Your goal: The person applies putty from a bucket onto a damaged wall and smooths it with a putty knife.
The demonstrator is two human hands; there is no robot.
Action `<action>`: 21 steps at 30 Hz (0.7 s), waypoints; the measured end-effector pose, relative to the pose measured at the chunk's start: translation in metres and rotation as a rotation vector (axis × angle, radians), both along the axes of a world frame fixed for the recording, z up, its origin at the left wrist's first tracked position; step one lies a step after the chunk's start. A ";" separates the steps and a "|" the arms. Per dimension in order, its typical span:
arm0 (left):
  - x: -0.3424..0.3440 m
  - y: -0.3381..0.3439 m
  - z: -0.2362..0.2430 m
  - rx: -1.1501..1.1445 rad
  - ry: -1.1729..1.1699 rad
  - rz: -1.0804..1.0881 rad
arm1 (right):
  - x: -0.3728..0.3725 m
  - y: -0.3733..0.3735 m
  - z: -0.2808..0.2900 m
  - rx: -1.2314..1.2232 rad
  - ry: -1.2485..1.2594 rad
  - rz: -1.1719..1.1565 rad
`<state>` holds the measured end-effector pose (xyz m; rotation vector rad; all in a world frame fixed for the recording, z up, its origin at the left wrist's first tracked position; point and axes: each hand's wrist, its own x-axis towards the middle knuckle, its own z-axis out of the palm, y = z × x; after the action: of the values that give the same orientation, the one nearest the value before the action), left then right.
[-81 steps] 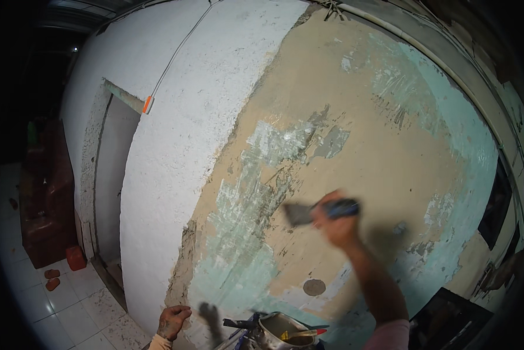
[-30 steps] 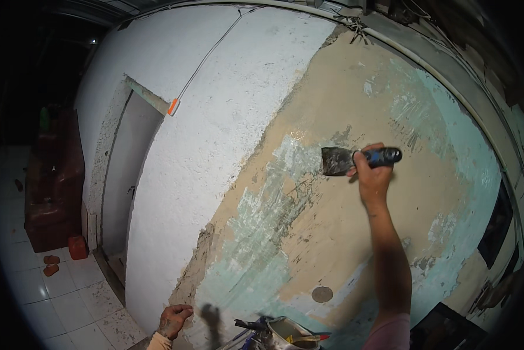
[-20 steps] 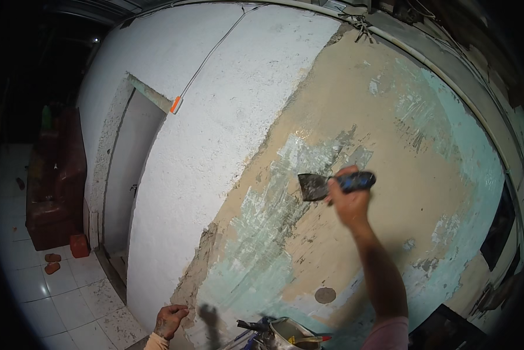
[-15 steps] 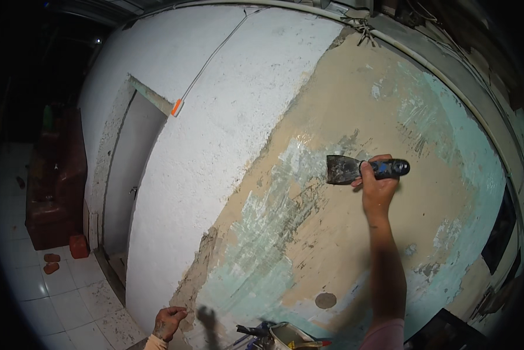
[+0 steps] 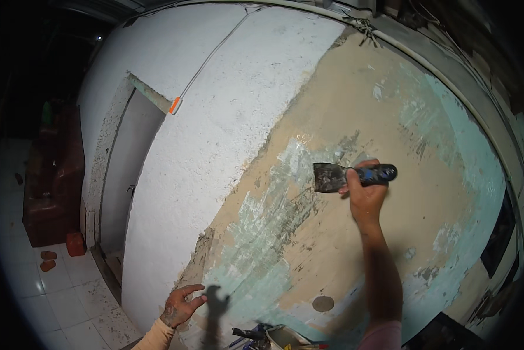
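Note:
A putty knife (image 5: 331,177) with a dark wide blade and a black handle is gripped in my right hand (image 5: 367,195). Its blade lies against the patchy wall (image 5: 414,221), where beige coating meets pale green streaks; I cannot tell how firmly it presses. Down at the lower left, my left hand (image 5: 182,305) is empty, its thumb and fingers parted, close to the edge between the white and the patchy wall. Its shadow falls on the green area beside it.
A container holding tools (image 5: 285,337) stands at the bottom edge. Leftward are a white wall (image 5: 186,151), a grey door (image 5: 131,157), a dark red sofa (image 5: 55,181), a small red box (image 5: 75,244) and sandals (image 5: 48,265) on the tiled floor. An orange-and-white switch (image 5: 175,105) hangs on a cable.
My right hand has moved the putty knife left and slightly down across the wall. My left hand has risen to the right, and its fingers have spread apart.

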<state>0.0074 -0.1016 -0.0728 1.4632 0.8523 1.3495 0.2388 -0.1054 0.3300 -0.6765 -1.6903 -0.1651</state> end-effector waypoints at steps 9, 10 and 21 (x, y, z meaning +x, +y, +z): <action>0.004 0.003 -0.014 -0.197 -0.039 -0.056 | -0.001 0.004 -0.016 0.092 -0.116 -0.019; 0.003 0.004 -0.017 -0.255 -0.100 -0.050 | -0.001 0.006 -0.022 0.110 -0.265 -0.057; 0.010 -0.002 -0.017 -0.273 -0.064 -0.076 | -0.004 0.005 -0.008 0.053 -0.029 0.009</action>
<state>0.0172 -0.1033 -0.0894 1.2227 0.8926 1.1667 0.2347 -0.1003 0.3221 -0.6293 -1.7106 -0.2136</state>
